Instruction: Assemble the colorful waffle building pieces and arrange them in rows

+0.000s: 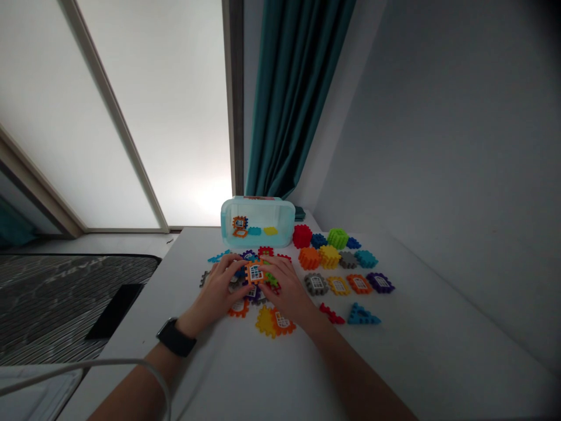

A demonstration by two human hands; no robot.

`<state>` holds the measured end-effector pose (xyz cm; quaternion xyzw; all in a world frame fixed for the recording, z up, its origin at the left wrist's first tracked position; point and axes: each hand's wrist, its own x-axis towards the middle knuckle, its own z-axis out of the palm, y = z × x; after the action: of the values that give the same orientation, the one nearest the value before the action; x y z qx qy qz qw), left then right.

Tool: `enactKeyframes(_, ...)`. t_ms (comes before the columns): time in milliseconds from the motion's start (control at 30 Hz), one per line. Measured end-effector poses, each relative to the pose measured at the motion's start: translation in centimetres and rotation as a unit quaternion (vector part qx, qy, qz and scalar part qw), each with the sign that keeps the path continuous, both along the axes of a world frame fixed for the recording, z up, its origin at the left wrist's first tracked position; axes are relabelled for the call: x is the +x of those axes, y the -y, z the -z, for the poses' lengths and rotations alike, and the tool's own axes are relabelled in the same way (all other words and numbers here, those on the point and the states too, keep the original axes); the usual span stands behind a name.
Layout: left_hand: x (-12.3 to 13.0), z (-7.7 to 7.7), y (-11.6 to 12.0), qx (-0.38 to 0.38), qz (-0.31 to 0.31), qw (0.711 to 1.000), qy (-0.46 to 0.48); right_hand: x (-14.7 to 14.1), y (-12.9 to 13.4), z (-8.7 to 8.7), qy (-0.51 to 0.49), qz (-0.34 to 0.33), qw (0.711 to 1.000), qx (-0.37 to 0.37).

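An orange square piece with a white window [255,272] is held between my left hand [219,289] and my right hand [284,286], over a loose heap of coloured toothed pieces. The fingertips of each hand touch one of its sides. Just below the hands lie a yellow piece [265,322] and an orange window piece [283,322], side by side. Part of the heap is hidden under my fingers. To the right stand rows of sorted pieces, among them a red stack [302,236], a yellow stack [329,256] and a grey window piece [316,284].
Behind the heap, a clear bluish bin [280,225] holds several pieces. A red piece [332,314] and a blue triangular piece [363,314] lie at the front right of the white table [245,380]. A pale cable [131,362] crosses the lower left.
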<state>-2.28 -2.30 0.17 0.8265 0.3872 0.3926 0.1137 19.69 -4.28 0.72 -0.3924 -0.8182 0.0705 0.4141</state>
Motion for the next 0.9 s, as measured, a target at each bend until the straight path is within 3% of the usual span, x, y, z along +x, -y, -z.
enactKeyframes(233, 0.3, -0.1, 0.2, -0.012, 0.020, 0.999, 0.026, 0.6, 0.0, 0.2, 0.016, -0.004, 1.000, 0.002)
enactKeyframes(467, 0.9, 0.2, 0.4, 0.013, 0.002, 1.000, 0.000, 1.4, 0.5, -0.2, 0.030, 0.000, 0.999, 0.009)
enactKeyframes(900, 7.8, -1.8, 1.4, 0.052, 0.035, 0.995, -0.078, 8.3, 3.5, -0.5, 0.052, 0.060, 0.996, 0.027)
